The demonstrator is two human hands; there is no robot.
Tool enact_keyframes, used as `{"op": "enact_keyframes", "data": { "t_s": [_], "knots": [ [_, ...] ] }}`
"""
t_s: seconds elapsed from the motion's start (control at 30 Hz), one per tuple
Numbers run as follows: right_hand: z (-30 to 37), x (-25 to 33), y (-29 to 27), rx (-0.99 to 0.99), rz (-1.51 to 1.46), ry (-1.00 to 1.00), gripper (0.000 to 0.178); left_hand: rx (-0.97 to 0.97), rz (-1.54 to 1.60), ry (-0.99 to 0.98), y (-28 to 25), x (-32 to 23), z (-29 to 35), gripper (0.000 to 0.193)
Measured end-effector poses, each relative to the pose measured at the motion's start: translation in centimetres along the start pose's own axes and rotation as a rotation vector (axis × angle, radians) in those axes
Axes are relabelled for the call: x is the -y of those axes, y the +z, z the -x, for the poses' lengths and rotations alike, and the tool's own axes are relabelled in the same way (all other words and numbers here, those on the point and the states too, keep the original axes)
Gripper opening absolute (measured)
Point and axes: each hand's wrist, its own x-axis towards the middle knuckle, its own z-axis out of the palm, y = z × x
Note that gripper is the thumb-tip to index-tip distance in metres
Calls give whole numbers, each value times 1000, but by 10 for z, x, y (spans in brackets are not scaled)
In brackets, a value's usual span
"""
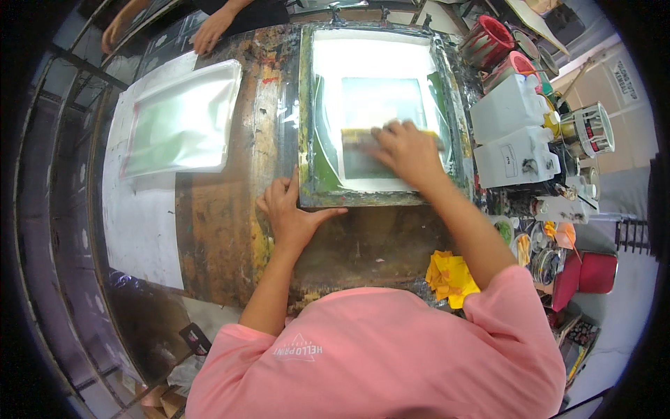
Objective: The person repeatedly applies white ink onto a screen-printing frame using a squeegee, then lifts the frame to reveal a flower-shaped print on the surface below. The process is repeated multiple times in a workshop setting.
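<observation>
A screen-printing frame (370,200) with paint-stained rails lies on the table in front of me, its mesh pale with green areas at the sides. My right hand (410,155) is closed on a squeegee (354,137) with a yellowish upper edge, which lies across the mesh; the hand and squeegee are slightly blurred. At the frame's near left corner rests my left hand (289,213). Its index finger points along the left rail, the thumb stretches along the near rail, and the other fingers bend loosely.
Clear, shiny sheets (181,119) lie on white paper (143,230) at the left of the stained table (216,230). Another person's hand (213,31) touches the far edge. White jugs (516,159) and paint cans (488,43) crowd the right side, with a yellow cloth (452,276) nearer me.
</observation>
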Motion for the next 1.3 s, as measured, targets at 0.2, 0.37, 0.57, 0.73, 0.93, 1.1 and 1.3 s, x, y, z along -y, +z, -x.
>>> {"op": "enact_keyframes", "data": {
  "t_s": [0.2, 0.37, 0.57, 0.73, 0.93, 1.1, 1.3],
  "knots": [
    [-118, -78, 13, 20, 57, -38, 46, -71, -19, 58, -2, 1, -1, 125],
    [-165, -110, -5, 175, -44, -39, 57, -84, 134, 75, -1, 0, -1, 127],
    [-115, -83, 16, -8, 74, -18, 42, -110, 159, 119, -1, 0, -2, 127],
    [-25, -17, -18, 79, 56, -4, 41, -93, 115, 85, -2, -1, 1, 125],
    [48, 53, -74, 116, 24, 6, 40, -38, 200, -14, -9, -9, 3, 117],
    [30, 62, -120, -159, 150, -41, 37, -122, 878, -135, -29, -48, -20, 114],
    [-51, 44, -176, -547, 250, -102, 38, -339, 788, 231, -60, -74, -64, 113]
  ]
}}
